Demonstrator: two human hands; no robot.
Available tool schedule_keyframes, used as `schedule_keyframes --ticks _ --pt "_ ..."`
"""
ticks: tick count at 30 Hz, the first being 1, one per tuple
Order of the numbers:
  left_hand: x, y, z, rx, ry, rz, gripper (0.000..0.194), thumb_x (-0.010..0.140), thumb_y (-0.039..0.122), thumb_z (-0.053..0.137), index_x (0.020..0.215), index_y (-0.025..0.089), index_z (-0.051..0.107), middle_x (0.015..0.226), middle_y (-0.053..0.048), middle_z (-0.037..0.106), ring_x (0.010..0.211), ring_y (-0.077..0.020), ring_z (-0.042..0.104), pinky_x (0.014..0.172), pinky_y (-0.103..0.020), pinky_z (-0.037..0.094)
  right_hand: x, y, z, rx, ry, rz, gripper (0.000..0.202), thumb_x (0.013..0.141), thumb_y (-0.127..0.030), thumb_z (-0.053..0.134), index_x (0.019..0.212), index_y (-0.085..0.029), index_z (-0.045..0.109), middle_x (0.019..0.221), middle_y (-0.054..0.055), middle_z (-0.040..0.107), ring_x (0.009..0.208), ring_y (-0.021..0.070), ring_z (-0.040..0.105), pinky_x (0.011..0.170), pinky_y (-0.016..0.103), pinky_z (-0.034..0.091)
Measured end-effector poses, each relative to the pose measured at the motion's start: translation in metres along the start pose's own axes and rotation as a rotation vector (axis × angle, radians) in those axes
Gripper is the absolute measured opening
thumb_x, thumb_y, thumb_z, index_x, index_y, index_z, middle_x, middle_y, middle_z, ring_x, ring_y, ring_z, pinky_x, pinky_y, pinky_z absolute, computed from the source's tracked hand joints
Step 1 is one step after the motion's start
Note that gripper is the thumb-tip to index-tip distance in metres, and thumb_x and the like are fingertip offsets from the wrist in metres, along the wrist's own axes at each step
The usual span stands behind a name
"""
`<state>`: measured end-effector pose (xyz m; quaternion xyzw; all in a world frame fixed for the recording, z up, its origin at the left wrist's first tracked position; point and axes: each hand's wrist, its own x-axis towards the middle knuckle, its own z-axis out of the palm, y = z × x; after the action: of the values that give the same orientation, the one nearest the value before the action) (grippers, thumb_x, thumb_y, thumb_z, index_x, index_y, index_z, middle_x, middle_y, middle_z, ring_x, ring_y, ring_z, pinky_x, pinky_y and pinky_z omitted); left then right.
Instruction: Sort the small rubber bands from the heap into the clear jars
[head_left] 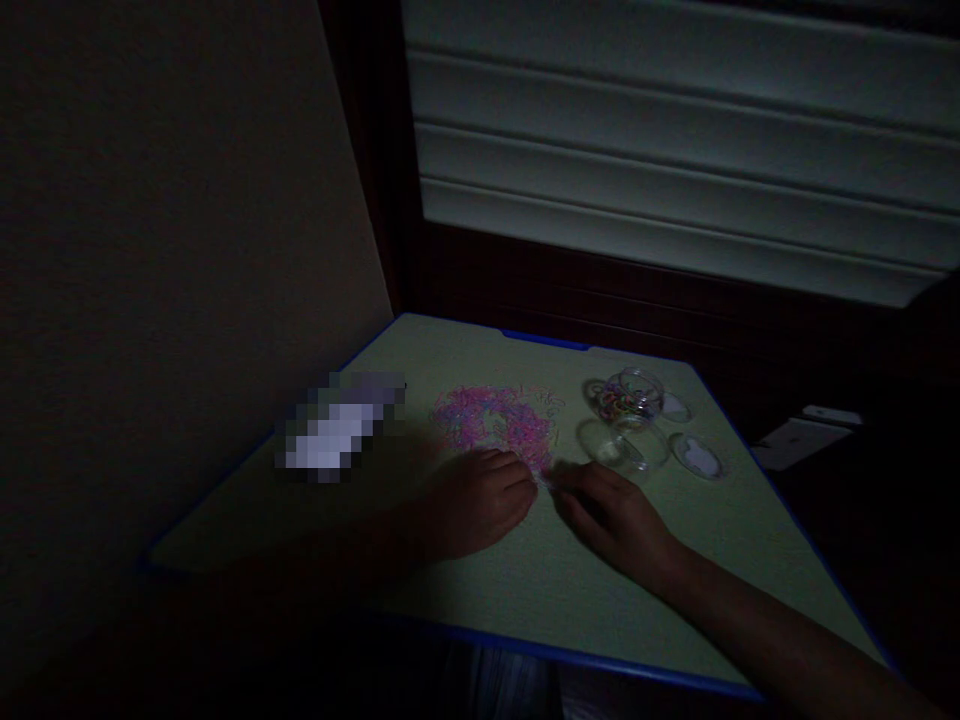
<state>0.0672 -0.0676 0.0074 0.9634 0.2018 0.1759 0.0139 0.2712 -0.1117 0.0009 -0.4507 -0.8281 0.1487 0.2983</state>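
Note:
A loose pile of small pink, purple and bluish strands or bands [480, 410] lies spread on the pale table. My left hand [487, 502] rests at the near edge of the pile, its fingers curled; what they hold, if anything, is hidden. Close on its right, my right hand [611, 508] has its fingers bent together toward the pile's near right end, and the dim light hides what is between the fingertips. Beyond my right hand stand a clear jar with multicoloured bands [628, 400] and a clear round container [634, 447].
The table [637, 610] has a blue rim. Two round lids, one nearer [699, 457] and one farther [677, 405], lie at the right. A blurred-out pale object [337, 430] is at the left. White boxes [802, 440] sit beyond the right edge. A wall rises at the left.

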Motion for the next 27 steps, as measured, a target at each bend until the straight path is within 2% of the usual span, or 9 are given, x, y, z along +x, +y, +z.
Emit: schedule_keyframes --ticks 2,7,12,18,27 --pt "-0.0014 -0.0018 0.0027 -0.064 0.004 0.015 0.020 0.085 0.017 0.037 0.081 0.013 0.056 0.078 -0.005 0.056 0.077 -0.0151 0.048 0.074 -0.030 0.038 -0.0004 -0.0002 0.0008 0.007 -0.007 0.007 0.023 0.083 -0.022 0.043 0.103 -0.019 0.054 0.091 0.006 0.058 0.085 0.0150 0.054 0.077 0.031 0.045" --pt "0.0006 -0.0066 0.0071 -0.227 0.051 -0.093 0.012 0.082 0.015 0.044 0.081 0.014 0.056 0.078 -0.004 0.057 0.076 -0.0139 0.048 0.070 -0.027 0.038 -0.0008 0.0009 -0.0005 0.007 0.004 0.053 0.026 0.083 -0.020 0.043 0.107 -0.019 0.052 0.097 0.006 0.055 0.090 0.0150 0.052 0.081 0.031 0.044" --pt "0.0010 -0.0035 0.0085 -0.220 0.116 -0.104 0.012 0.083 0.015 0.043 0.081 0.013 0.055 0.079 -0.004 0.057 0.077 -0.0139 0.047 0.072 -0.028 0.038 -0.0003 0.0006 0.0000 -0.018 -0.012 0.078 0.024 0.084 -0.019 0.042 0.106 -0.017 0.053 0.099 0.007 0.053 0.091 0.0148 0.050 0.083 0.030 0.043" --pt "0.0047 -0.0001 0.0063 -0.146 -0.019 -0.038 0.017 0.083 0.015 0.040 0.078 0.013 0.056 0.078 -0.005 0.056 0.076 -0.0150 0.047 0.073 -0.030 0.037 -0.0012 0.0011 -0.0015 -0.013 -0.039 0.077 0.025 0.085 -0.020 0.042 0.107 -0.017 0.053 0.098 0.006 0.052 0.092 0.0143 0.050 0.084 0.029 0.042" --pt "0.0050 -0.0017 0.0093 -0.142 -0.020 0.029 0.020 0.085 0.017 0.038 0.078 0.013 0.056 0.076 -0.005 0.056 0.077 -0.0153 0.047 0.073 -0.030 0.037 0.0005 0.0017 -0.0003 -0.027 -0.051 0.125 0.024 0.085 -0.020 0.042 0.105 -0.019 0.055 0.098 0.006 0.053 0.090 0.0138 0.051 0.084 0.028 0.042"
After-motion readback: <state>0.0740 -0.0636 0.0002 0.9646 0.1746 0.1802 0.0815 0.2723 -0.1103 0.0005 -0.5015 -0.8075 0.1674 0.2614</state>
